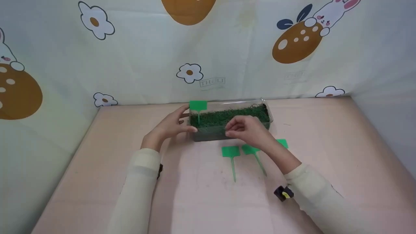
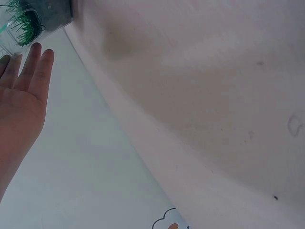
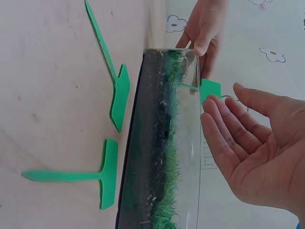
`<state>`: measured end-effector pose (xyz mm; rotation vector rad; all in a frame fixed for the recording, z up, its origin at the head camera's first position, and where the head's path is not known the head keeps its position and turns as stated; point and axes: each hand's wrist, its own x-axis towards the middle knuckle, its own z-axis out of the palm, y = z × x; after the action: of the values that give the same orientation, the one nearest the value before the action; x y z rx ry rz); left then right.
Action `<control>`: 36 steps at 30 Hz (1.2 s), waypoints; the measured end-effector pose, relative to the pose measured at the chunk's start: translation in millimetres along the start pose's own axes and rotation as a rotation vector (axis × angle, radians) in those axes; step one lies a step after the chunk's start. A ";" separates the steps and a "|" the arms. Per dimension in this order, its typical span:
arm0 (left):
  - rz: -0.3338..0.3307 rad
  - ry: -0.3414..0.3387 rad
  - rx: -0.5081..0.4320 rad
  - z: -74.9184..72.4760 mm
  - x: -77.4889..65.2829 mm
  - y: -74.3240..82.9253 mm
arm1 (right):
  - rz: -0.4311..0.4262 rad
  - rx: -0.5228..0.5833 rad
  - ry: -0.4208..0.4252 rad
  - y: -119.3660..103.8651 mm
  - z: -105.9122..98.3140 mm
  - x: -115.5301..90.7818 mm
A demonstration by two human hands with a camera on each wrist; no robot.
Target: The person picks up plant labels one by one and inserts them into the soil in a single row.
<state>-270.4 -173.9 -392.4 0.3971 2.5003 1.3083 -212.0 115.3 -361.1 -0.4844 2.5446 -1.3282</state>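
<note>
We find the transparent container [image 1: 211,134] between the fingers of both hands, its left end against the left fingers and its front wall beside the right fingertips. Inside it, green grass [image 1: 224,118] stands on dark soil [image 3: 155,119], extending to the right from the left fingers.

One green tag [image 1: 198,105] stands upright just right of the left fingertips; its plate is above the rim and its stem points down into the grass.

The left hand [image 1: 169,125] has its fingers wide and extended — we see the thumb at the front corner and the other fingers at the end wall. The right hand [image 1: 249,129] has its fingers gently curved, with the thumb parted from them and the palm exposed. Its fingertips are near the front rim; we cannot tell whether they touch it.

Nearer to us than the right fingers, three more green tags lie on the pink table [image 1: 201,198]: the left tag [image 1: 230,151], the middle tag [image 1: 249,149] and the right tag [image 1: 283,143] — the last partly hidden by the right forearm.

Behind the wrists, we note pale sleeves [image 1: 143,169]. Beyond the fingers hangs a pale sheet [image 1: 227,42] printed with flowers, rabbits and brown fruit.
</note>
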 end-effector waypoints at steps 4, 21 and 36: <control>-0.002 -0.001 0.000 -0.1 0.4 0.7 | -0.003 -0.011 -0.011 -0.3 1.0 -1.7; -0.005 -0.003 0.011 0.0 -0.3 0.6 | -0.015 -0.021 -0.065 6.0 5.4 -7.2; -0.019 0.007 0.018 1.0 0.3 0.2 | 0.009 -0.036 -0.094 9.8 9.4 -11.9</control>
<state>-270.2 -173.0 -392.8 0.3721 2.5168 1.2835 -199.6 118.2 -373.9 -0.5292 2.4952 -1.2286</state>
